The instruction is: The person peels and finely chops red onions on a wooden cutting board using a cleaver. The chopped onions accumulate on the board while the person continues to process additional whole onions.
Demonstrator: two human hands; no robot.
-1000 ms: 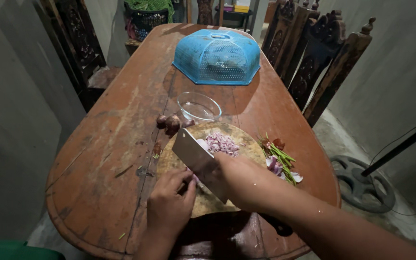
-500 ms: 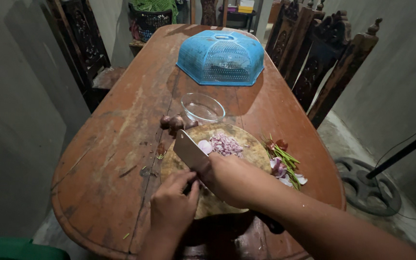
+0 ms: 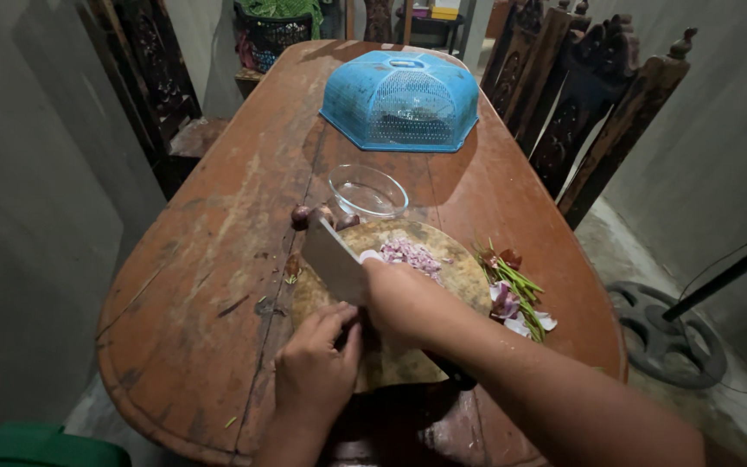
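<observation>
a worn, reddish wooden bench [image 3: 218,259] carries a round wooden chopping board [image 3: 443,277] near its front edge. beyond the board stands a clear glass bowl [image 3: 367,191], and further back a blue mesh food cover [image 3: 400,100]. a few whole shallots [image 3: 303,215] lie just beside the bowl, at the board's far left rim. to the right of the board sits a heap of green stalks, red bits and pale purple peelings [image 3: 512,290]. carved dark wooden chairs [image 3: 598,112] line the right side of the bench, another chair [image 3: 153,95] stands at the left, and a fan base [image 3: 667,333] rests on the floor at the right

the right forearm crosses the near half of the board and hides it; the cleaver's handle is wholly covered by the hand. what lies under the blade between the two hands is too shadowed to make out. something green is cut off at the bottom left corner

the right hand [image 3: 408,303] has its fingers wrapped tight round the handle of a cleaver [image 3: 333,259], whose broad blade tilts up and to the left over the board. a small pile of chopped shallot [image 3: 411,253] lies on the board just right of the blade. the left hand [image 3: 315,372] rests at the board's near left edge, fingers [image 3: 339,322] curled and bunched close against the blade; whether they pinch anything i cannot tell
</observation>
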